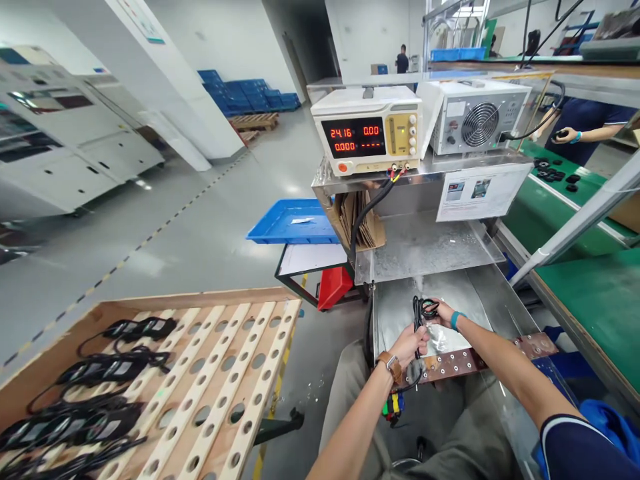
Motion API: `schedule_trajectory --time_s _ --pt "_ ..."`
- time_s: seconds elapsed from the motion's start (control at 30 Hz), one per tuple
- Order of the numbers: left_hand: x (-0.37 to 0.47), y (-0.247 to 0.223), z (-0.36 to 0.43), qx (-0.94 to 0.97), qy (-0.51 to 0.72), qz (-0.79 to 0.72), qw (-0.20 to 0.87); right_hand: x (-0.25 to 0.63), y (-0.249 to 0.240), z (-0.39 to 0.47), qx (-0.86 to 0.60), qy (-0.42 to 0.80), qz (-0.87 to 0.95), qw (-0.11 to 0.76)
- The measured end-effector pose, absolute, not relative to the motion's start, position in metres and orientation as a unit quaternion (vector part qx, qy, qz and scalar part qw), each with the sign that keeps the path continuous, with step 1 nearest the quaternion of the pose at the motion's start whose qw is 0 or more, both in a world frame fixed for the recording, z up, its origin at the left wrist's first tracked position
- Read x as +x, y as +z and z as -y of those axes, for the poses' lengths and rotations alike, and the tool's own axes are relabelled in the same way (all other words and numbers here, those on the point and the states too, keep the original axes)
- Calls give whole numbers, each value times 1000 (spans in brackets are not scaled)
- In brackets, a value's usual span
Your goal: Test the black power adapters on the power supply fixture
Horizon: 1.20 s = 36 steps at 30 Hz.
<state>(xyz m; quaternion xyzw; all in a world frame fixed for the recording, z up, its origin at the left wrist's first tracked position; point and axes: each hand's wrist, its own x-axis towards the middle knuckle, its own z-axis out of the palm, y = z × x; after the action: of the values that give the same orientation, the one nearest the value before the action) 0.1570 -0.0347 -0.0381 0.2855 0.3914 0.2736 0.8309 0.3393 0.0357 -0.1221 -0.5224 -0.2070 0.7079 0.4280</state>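
My left hand (410, 345) and my right hand (440, 313) hold a coiled black cable (423, 311) over a shiny metal tray (480, 293). The left hand grips the cable's lower run; the right hand closes on the coil. A brown perforated strip (465, 361) crosses the tray just below my hands. Coloured clips (394, 405) hang from a lead beneath my left wrist. Above stands a beige power supply (367, 130) with red digits reading 24.16, and black leads run down from it.
A wooden slotted rack (220, 380) at left holds several black adapters (100, 393) with cords. A blue tray (293, 221) and red bin (333, 285) sit beyond it. A fan-fronted box (475, 117) stands beside the supply. Green benches (590, 293) run right, with another person's hand (565, 135).
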Motion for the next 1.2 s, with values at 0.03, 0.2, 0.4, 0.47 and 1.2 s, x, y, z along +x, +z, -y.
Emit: schedule_trajectory --time_s 0.03,0.2,0.4,0.47,1.2 --pt "157 -38 35 287 274 -390 831 339 -122 -35 -521 707 206 431" --pt "157 -41 35 291 276 -387 830 339 -124 -36 -511 711 197 442" --pt "157 -44 35 293 281 -391 826 340 -130 -40 -511 713 188 441" --pt "157 -44 35 293 283 -391 826 340 -131 -41 -511 714 187 442" --pt "159 -69 32 287 284 -422 812 327 -100 -33 -536 692 204 438"
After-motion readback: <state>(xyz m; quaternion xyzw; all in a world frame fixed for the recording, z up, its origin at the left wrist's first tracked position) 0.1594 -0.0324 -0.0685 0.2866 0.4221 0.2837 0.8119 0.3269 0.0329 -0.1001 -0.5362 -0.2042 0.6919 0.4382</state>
